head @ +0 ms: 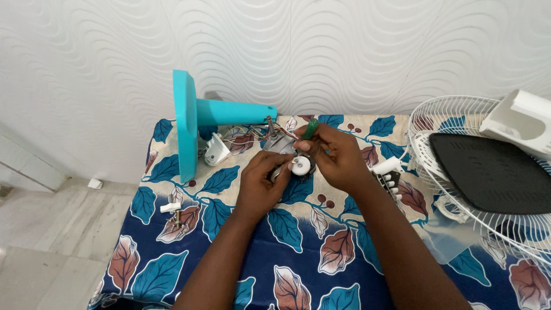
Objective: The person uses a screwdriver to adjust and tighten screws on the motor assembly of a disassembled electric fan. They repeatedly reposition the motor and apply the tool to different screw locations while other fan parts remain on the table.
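Observation:
A small fan motor (299, 167) with a round white end cap lies on the leaf-patterned tablecloth (172, 270) at the table's middle. My left hand (261, 181) grips its near side and steadies it. In my right hand (336, 158) is a green-handled screwdriver (310, 128), its tip pointing down at the motor's top. Coloured wires (270, 133) run from the motor back to a turquoise fan stand (198, 117) that lies on its side behind.
A white wire fan guard (459, 115) with a black panel (491, 172) and a white housing (525, 120) fills the right side. A white switch block (390, 172), a small white bracket (217, 150) and a loose white knob (171, 208) lie about the cloth.

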